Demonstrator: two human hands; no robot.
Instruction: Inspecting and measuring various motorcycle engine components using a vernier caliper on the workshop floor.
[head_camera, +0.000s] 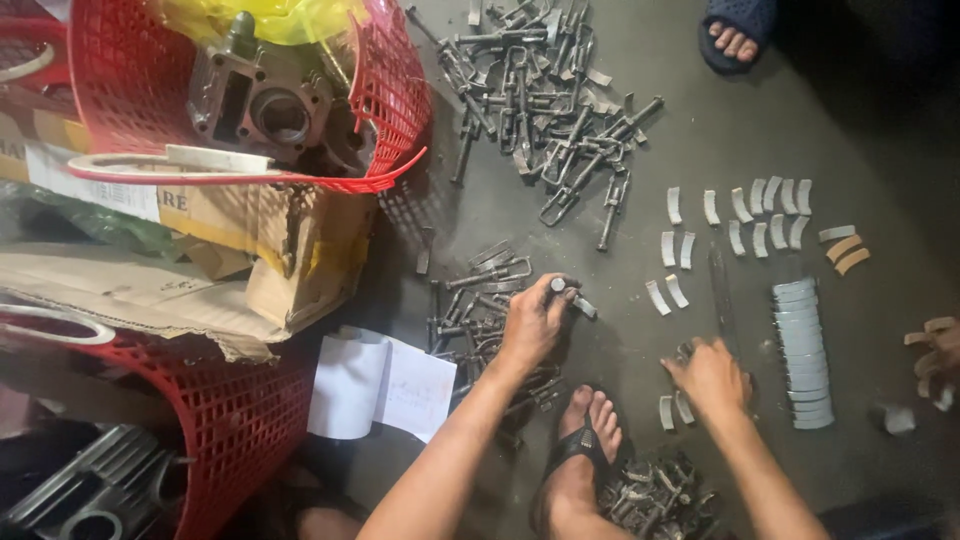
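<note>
Left hand (533, 322): closed on a short grey metal pin (567, 291), above a heap of dull steel brackets (478, 300).
Right hand (712, 375): curled, knuckles up, fingers on small curved pale pads (675, 410); hold unclear.
Floor (700, 130): dark, smooth concrete.

Red baskets (380, 95) holding engine cylinders (265, 105), cardboard (300, 250), white paper (385, 385).

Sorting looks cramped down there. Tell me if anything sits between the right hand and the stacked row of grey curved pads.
Nothing visible blocks it. The right hand rests on the floor beside a dark flat bar; bare floor separates it from the stacked row of grey curved pads. The left hand holds a metal lever farther away.
</note>
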